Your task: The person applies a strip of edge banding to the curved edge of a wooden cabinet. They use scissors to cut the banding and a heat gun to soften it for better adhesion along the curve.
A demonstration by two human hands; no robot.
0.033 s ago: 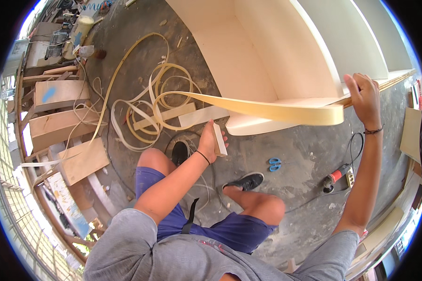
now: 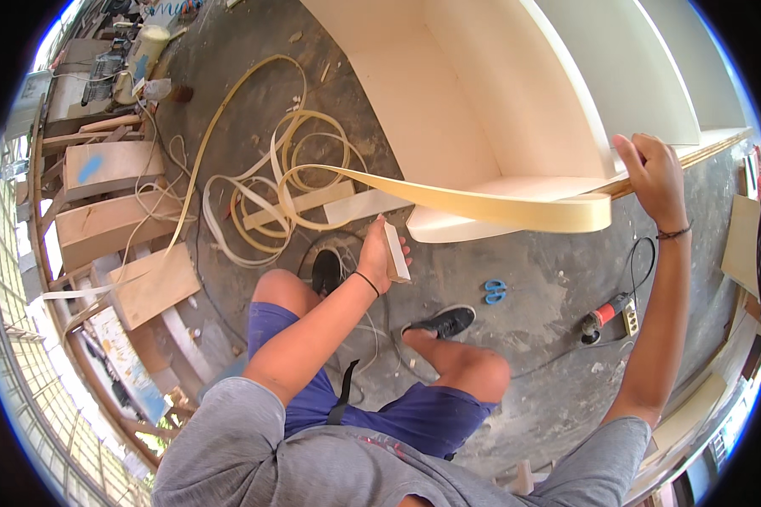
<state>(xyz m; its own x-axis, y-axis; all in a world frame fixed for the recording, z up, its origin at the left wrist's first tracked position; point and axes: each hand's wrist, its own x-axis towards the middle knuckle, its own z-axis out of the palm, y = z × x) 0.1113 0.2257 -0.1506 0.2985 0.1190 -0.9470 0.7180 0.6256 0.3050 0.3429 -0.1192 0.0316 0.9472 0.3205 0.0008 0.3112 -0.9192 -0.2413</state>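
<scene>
A small wooden block with a white face is held in my left hand, its fingers wrapped round it, in front of the cabinet's near corner. My right hand is closed at the front plywood edge of the white cabinet, its thumb raised; the fingertips are partly hidden. Just left of that hand, a pale yellow edge-banding strip bends back in a loop towards the cabinet edge. The strip's long tail trails left into loose coils on the floor.
Blue-handled scissors and a red-and-black power tool with a cord lie on the concrete floor. Beside the tool is a power strip. Wooden boards are stacked at left. Cables run round my feet.
The loop of the edge-banding strip has shifted slightly left and down. My right hand has shifted very slightly; my left hand and its block look unmoved.
</scene>
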